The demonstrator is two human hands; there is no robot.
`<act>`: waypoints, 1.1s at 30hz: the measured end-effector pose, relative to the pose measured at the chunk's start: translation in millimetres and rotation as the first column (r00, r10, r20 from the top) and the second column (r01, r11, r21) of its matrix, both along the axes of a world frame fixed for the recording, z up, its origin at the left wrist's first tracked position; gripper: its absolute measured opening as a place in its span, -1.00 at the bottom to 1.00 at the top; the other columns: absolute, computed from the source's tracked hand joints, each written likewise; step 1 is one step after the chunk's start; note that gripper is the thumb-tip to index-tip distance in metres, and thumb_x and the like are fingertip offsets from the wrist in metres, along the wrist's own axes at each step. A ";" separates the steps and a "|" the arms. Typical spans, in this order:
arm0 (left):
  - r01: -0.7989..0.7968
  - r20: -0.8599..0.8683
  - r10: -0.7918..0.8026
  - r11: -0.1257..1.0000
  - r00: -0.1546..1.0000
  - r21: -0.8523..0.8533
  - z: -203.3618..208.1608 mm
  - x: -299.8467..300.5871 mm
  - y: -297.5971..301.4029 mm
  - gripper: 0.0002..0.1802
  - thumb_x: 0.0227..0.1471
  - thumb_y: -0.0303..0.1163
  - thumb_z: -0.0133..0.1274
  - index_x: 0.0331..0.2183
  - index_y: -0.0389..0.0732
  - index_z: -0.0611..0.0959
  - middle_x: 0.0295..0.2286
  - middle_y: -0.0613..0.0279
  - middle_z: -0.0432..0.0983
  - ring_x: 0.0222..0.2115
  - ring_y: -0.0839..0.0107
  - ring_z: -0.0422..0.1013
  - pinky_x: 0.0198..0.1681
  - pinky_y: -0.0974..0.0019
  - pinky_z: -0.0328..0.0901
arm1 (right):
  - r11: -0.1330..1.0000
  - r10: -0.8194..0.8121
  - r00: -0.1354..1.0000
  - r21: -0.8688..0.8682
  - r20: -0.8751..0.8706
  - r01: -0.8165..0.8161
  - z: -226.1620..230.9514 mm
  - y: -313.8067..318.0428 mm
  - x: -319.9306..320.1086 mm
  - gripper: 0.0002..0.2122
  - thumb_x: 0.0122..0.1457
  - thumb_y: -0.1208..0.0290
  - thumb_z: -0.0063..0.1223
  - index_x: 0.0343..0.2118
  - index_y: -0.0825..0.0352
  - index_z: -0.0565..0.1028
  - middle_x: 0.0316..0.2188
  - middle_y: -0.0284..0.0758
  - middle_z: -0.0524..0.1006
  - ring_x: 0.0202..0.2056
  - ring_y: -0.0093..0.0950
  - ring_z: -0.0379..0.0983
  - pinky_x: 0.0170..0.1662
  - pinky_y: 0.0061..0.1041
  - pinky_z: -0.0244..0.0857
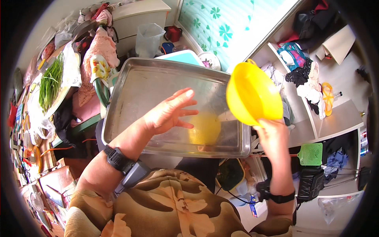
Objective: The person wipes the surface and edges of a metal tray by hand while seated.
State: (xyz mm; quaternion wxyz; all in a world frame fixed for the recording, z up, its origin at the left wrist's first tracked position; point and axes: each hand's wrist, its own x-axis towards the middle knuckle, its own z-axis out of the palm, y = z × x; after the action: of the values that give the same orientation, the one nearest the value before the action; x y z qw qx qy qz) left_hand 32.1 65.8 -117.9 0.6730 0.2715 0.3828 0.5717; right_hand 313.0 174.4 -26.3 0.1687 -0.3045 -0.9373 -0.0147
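Right hand is pinching the lower rim of the tilted yellow round plastic basin, right of frame centre. Left hand is hovering spread, empty, above the rectangular silver metal tray. One-sided grip probably twists; supporting underneath should help.

Glossy metal tray, smooth plastic bowl

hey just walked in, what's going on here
A person's right hand is gripping a yellow bowl by its edge, holding it up by the right side of a large metal tray. Their left hand is above the tray with its fingers spread, holding nothing. A yellow patch on the tray looks like the bowl's reflection. Off to the left lies a bunch of long green stalks.
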 end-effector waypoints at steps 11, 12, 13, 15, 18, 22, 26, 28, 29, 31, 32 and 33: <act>-0.187 0.013 0.188 0.980 0.982 -0.063 0.1 -9.6 -13.9 -0.20 -0.03 0.06 0.04 0.16 -0.10 0.22 0.08 0.03 0.22 0.08 0.04 0.19 0.00 -0.12 0.24 | 0.934 0.357 0.933 0.025 -0.040 -0.356 -46.3 -43.1 -103.0 -0.91 -0.08 0.58 0.01 -0.49 0.27 0.52 -0.55 -0.31 0.55 -0.42 -0.35 0.52 -0.30 -0.38 0.31; -0.190 0.013 0.191 0.980 0.982 -0.068 -3.0 -16.1 -18.7 -0.20 -0.03 0.06 0.04 0.16 -0.10 0.22 0.08 0.03 0.22 0.08 0.04 0.19 0.00 -0.12 0.24 | 0.933 0.359 0.933 -0.022 -0.011 -0.360 -47.4 -43.7 -107.2 -0.91 -0.03 0.53 0.04 -0.44 0.28 0.55 -0.51 -0.28 0.57 -0.40 -0.32 0.53 -0.27 -0.36 0.34; -0.178 0.036 0.180 0.983 0.983 -0.040 -6.4 -23.9 -24.3 -0.22 -0.04 -0.06 0.00 0.17 -0.05 0.13 0.07 0.07 0.19 0.06 0.04 0.20 -0.05 -0.08 0.28 | 0.932 0.361 0.932 -0.026 -0.012 -0.361 -45.1 -44.0 -111.2 -0.91 -0.03 0.53 0.04 -0.44 0.28 0.55 -0.51 -0.28 0.57 -0.40 -0.32 0.53 -0.27 -0.36 0.34; -0.223 0.062 0.224 0.975 0.973 -0.023 -15.6 -28.6 -29.3 -0.24 -0.06 -0.21 -0.07 0.18 -0.02 0.08 0.06 0.10 0.19 0.01 0.09 0.25 -0.13 -0.02 0.34 | 0.837 0.371 0.928 -0.427 -0.017 -0.343 -32.1 -44.3 -122.1 -0.80 0.06 0.32 0.11 -0.29 0.29 0.56 -0.38 -0.19 0.59 -0.31 -0.25 0.53 -0.20 -0.32 0.37; -0.243 0.070 0.243 0.970 0.967 -0.009 -24.0 -30.7 -38.1 -0.27 -0.06 -0.21 -0.08 0.17 -0.04 0.11 0.05 0.09 0.21 0.01 0.14 0.26 -0.13 -0.02 0.35 | 0.770 0.233 0.941 -0.545 -0.247 -0.334 -36.2 -23.2 -149.1 -0.68 0.02 0.37 0.19 -0.13 0.29 0.51 -0.25 -0.14 0.56 -0.26 -0.13 0.51 -0.18 -0.27 0.38; -0.162 0.102 0.159 0.986 0.982 0.022 -15.0 -27.1 -38.6 -0.29 -0.05 -0.22 -0.10 0.16 -0.07 0.13 0.04 0.09 0.22 0.00 0.15 0.27 -0.12 -0.03 0.34 | 0.958 0.276 0.961 -0.085 -0.008 -0.275 -67.6 -1.2 -172.0 -0.75 0.05 0.31 0.14 -0.24 0.32 0.55 -0.34 -0.09 0.56 -0.27 -0.21 0.52 -0.17 -0.23 0.37; -0.217 0.075 0.220 0.975 0.973 -0.043 -9.8 -32.4 -42.8 -0.32 -0.05 -0.22 -0.08 0.14 -0.10 0.21 0.02 0.08 0.28 0.01 0.13 0.29 -0.09 -0.07 0.33 | 0.909 0.322 0.925 -0.339 0.204 -0.242 -62.1 11.4 -186.1 -0.84 0.08 0.37 0.10 -0.36 0.36 0.53 -0.48 -0.13 0.55 -0.39 -0.23 0.52 -0.24 -0.30 0.38; -0.275 0.116 0.273 0.962 0.955 -0.004 -12.0 -38.7 -53.9 -0.33 -0.06 -0.22 -0.07 0.13 -0.13 0.24 0.01 0.06 0.29 0.02 0.11 0.29 -0.05 -0.12 0.30 | 0.634 0.360 0.924 -0.693 -0.126 -0.342 -45.8 15.3 -197.5 -0.80 0.20 0.28 0.01 -0.39 0.32 0.49 -0.61 -0.40 0.46 -0.57 -0.54 0.41 -0.47 -0.50 0.29; -0.288 0.112 0.289 0.957 0.951 -0.025 -13.7 -43.2 -58.5 -0.32 -0.06 -0.22 -0.06 0.13 -0.17 0.24 0.02 0.06 0.30 0.03 0.09 0.28 -0.01 -0.17 0.27 | 0.583 0.302 0.919 -0.713 -0.254 -0.389 -31.3 17.5 -199.5 -0.79 0.22 0.26 0.00 -0.39 0.31 0.49 -0.61 -0.46 0.42 -0.58 -0.65 0.32 -0.52 -0.61 0.21; -0.318 0.108 0.321 0.947 0.941 -0.045 -9.0 -44.4 -57.8 -0.33 -0.05 -0.25 -0.08 0.13 -0.19 0.25 0.04 0.04 0.29 0.03 0.05 0.28 0.02 -0.20 0.23 | 0.538 0.138 0.880 -0.711 -0.455 -0.452 -8.9 27.3 -195.3 -0.81 0.24 0.26 -0.02 -0.38 0.29 0.47 -0.62 -0.53 0.36 -0.62 -0.77 0.21 -0.60 -0.76 0.07; -0.346 0.100 0.351 0.936 0.931 -0.066 -6.6 -45.1 -57.6 -0.33 -0.04 -0.29 -0.11 0.14 -0.21 0.25 0.05 0.02 0.29 0.03 0.02 0.29 0.05 -0.23 0.18 | 0.541 0.039 0.847 -0.702 -0.530 -0.464 -3.2 34.1 -189.0 -0.83 0.25 0.29 -0.02 -0.37 0.28 0.46 -0.63 -0.54 0.34 -0.64 -0.79 0.18 -0.64 -0.80 0.01; -0.351 0.084 0.351 0.936 0.932 -0.019 -5.3 -48.7 -62.8 -0.34 -0.06 -0.23 -0.08 0.12 -0.20 0.28 0.03 0.05 0.30 0.02 0.07 0.29 -0.02 -0.17 0.26 | 0.446 -0.004 0.850 -0.761 -0.527 -0.471 5.3 39.9 -180.7 -0.84 0.25 0.32 -0.04 -0.36 0.29 0.45 -0.64 -0.54 0.33 -0.66 -0.80 0.15 -0.66 -0.80 -0.02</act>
State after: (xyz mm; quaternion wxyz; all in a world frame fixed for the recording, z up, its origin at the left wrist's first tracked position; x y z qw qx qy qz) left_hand -16.6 3.1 -123.2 0.5763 0.1727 0.3966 0.6933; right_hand 132.3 214.3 -21.0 0.2051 -0.2039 -0.7777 0.5582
